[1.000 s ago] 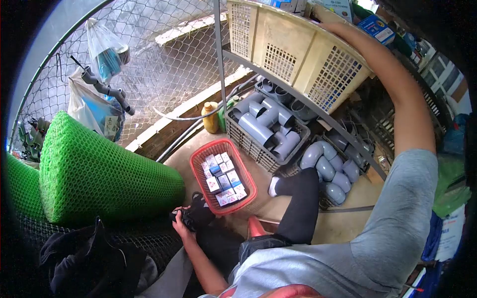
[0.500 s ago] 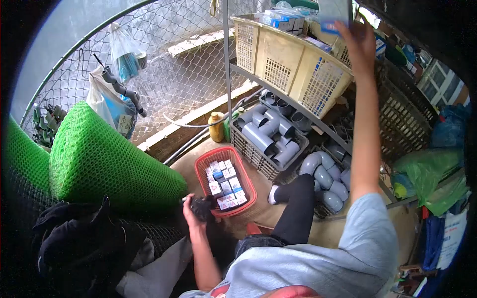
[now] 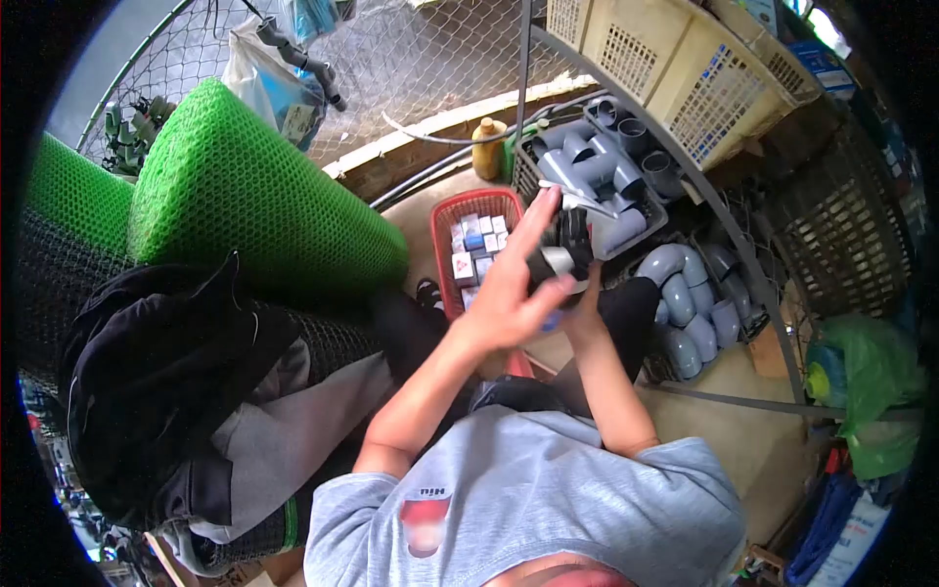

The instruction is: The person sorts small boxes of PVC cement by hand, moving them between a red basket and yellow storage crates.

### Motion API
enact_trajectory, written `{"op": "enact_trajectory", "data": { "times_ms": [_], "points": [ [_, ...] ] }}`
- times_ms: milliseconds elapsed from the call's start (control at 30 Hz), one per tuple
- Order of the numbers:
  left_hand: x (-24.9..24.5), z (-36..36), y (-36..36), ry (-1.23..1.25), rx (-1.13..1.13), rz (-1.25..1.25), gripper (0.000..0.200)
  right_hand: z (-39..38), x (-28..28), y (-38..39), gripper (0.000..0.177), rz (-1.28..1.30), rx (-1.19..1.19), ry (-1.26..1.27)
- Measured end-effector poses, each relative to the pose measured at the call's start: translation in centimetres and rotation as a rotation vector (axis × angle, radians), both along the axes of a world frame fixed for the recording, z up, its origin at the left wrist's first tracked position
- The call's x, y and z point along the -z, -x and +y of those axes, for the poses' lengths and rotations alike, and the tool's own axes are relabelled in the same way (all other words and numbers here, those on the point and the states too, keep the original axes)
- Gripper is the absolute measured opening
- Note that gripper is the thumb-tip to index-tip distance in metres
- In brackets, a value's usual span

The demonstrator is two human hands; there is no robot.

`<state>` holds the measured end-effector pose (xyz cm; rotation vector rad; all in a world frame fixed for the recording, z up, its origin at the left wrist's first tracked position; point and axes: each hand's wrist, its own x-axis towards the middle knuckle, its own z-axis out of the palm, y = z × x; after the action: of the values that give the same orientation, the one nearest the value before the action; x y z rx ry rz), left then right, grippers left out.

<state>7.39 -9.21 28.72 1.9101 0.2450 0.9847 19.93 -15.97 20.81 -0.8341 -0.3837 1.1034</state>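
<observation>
My hands are together in front of my body, above the red basket (image 3: 437, 230). Between them is a blurred black object (image 3: 572, 235) with a pale grey band. My left hand (image 3: 509, 298) presses along its near left side, fingers stretched upward and thumb pointing across. A thin white strip (image 3: 577, 199) sticks out by its fingertips. Behind the object, my right hand (image 3: 585, 311) is mostly covered, its fingers closed around something hidden. A patch of blue shows beneath the left thumb. Small white boxes (image 3: 464, 264) lie in the red basket, partly covered by my left hand.
Grey pipe fittings fill a crate (image 3: 653, 217), with grey elbows (image 3: 690, 303) beside it. Above, a cream crate (image 3: 675, 73) sits on a metal shelf frame (image 3: 719, 201). Rolled green mesh (image 3: 264, 196) and a black jacket (image 3: 147, 362) lie left. A yellow bottle (image 3: 486, 152) stands behind the basket.
My right hand has come down from the cream crate, where it held a blue-and-white box. My left hand has moved right and up with the black object to meet it. The view has tilted downward.
</observation>
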Motion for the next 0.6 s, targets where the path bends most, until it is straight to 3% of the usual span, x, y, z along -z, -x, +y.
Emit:
{"op": "enact_trajectory", "data": {
  "times_ms": [67,100,167,200,233,300,333,367,433,467,567,600],
  "points": [
    [1.7,-1.6,0.4,-0.211,-0.03,0.079,0.093,0.1,-0.5,-1.2,0.067,0.14,-0.088,-0.134],
    [2.2,-2.0,0.7,-0.205,-0.016,0.109,0.093,-0.4,-1.0,-1.0,0.068,0.126,-0.087,-0.152],
    [2.6,-1.1,1.0,-0.137,-0.02,0.099,0.092,-1.1,-0.7,-0.6,0.069,-0.08,0.024,0.046],
    [2.8,-0.8,0.8,0.133,-0.01,0.081,0.087,-1.5,-0.6,0.1,0.07,0.006,-0.033,0.046],
    [3.9,-0.5,0.0,0.3,-0.096,-0.064,0.06,-1.9,-0.7,0.8,0.068,0.027,-0.02,0.123],
    [4.6,-0.3,0.3,0.46,-0.185,-0.007,0.034,-1.8,3.4,0.1,0.065,-0.029,-0.11,-0.152],
    [4.3,-0.9,-0.6,0.387,-0.23,-0.123,0.024,-1.5,3.2,-0.1,0.066,0.002,-0.081,-0.144],
    [4.8,-1.4,-0.2,0.457,-0.181,-0.01,0.032,-1.2,2.0,-0.1,0.066,0.005,-0.074,-0.142],
    [4.6,-3.2,0.2,0.321,-0.203,-0.037,0.022,-0.6,-0.6,-0.3,0.068,0.046,0.008,-0.289],
    [4.4,-3.5,1.3,0.359,-0.163,0.094,0.022,-0.7,-0.9,-1.2,0.068,0.029,-0.054,-0.342],
    [3.3,-3.1,4.1,0.293,-0.124,0.113,0.025,-1.8,-0.7,-3.6,0.066,-0.252,-0.056,-0.244],
    [3.0,-2.5,5.2,0.391,-0.192,0.174,0.031,-1.9,-1.2,-3.6,0.066,-0.246,-0.064,-0.24]
  ]
}}
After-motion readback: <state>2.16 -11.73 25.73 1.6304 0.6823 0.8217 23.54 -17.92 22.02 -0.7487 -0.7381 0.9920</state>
